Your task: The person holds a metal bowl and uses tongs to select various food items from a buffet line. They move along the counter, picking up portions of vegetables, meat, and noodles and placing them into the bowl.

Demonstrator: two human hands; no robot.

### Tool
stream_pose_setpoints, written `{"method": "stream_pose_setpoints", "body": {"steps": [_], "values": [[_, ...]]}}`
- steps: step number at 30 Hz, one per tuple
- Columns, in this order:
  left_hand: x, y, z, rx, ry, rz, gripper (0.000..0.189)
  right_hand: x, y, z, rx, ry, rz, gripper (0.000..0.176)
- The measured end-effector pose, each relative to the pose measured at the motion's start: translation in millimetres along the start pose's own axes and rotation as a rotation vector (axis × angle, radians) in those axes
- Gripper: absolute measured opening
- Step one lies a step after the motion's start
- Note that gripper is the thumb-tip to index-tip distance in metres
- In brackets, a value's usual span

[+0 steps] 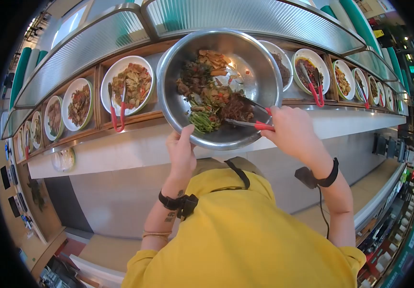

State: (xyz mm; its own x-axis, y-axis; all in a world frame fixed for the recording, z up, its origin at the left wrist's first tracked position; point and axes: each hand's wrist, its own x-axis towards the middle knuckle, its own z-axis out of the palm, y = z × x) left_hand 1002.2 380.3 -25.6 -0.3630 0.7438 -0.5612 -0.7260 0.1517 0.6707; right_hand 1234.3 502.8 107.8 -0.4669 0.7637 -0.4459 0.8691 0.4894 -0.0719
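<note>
A large steel bowl (257, 57) is held over the food counter. My left hand (183, 149) grips its near left rim, thumb on top. My right hand (293, 132) is closed around red-handled tongs (263, 126), whose metal tips reach into the bowl at dark brown noodle-like strands (237, 109). Also in the bowl are green chopped vegetables (204, 119), dark browned pieces (193, 77) and orange-brown strips (212, 61). The far right part of the bowl's bottom shows bare metal.
White dishes of food line the wooden counter (144, 116), among them a vegetable dish (137, 84) left of the bowl and a dark dish (307, 72) at right, both with red-handled tongs. A ribbed glass guard (245, 19) stands behind. A white ledge (106, 153) runs in front.
</note>
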Motion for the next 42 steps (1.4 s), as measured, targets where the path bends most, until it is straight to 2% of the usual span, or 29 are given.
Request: {"method": "stream_pose_setpoints", "body": {"steps": [1, 3, 7, 9, 16, 19, 22, 25, 29, 31, 36, 42], "values": [[-1, 1, 2, 0.0, 0.009, 0.006, 0.015, 3, 1, 1, -0.001, -0.006, -0.01, 0.042], [-2, 1, 8, -0.003, 0.029, 0.022, 0.015, 9, 6, 2, -0.049, 0.032, -0.076, 0.03], [-7, -3, 16, 0.029, 0.059, 0.082, 0.016, 20, 21, 3, -0.063, -0.003, -0.11, 0.034], [-10, -8, 22, 0.032, 0.077, 0.107, 0.016, 28, 32, 3, -0.071, 0.001, -0.165, 0.025], [-21, -36, 40, 0.024, 0.229, 0.122, 0.016, 63, 85, 8, -0.139, -0.135, -0.39, 0.029], [-22, -49, 41, 0.015, 0.251, 0.147, 0.016, 81, 118, 11, -0.071, -0.163, -0.51, 0.033], [-26, -58, 42, 0.039, 0.256, 0.16, 0.015, 101, 142, 14, 0.065, -0.275, -0.613, 0.038], [-29, -61, 49, 0.057, 0.283, 0.173, 0.014, 115, 157, 16, 0.224, -0.39, -0.616, 0.04], [-27, -63, 51, 0.019, 0.312, 0.189, 0.013, 124, 174, 18, 0.333, -0.432, -0.666, 0.041], [-26, -63, 50, -0.001, 0.329, 0.172, 0.015, 118, 174, 4, 0.321, -0.575, -0.471, 0.04], [-23, -62, 43, -0.065, 0.298, 0.102, 0.021, 107, 188, -15, 0.532, -0.583, -0.417, 0.036], [-17, -65, 29, -0.044, 0.372, 0.077, 0.022, 99, 209, -53, 0.774, -0.513, -0.441, 0.03]]}}
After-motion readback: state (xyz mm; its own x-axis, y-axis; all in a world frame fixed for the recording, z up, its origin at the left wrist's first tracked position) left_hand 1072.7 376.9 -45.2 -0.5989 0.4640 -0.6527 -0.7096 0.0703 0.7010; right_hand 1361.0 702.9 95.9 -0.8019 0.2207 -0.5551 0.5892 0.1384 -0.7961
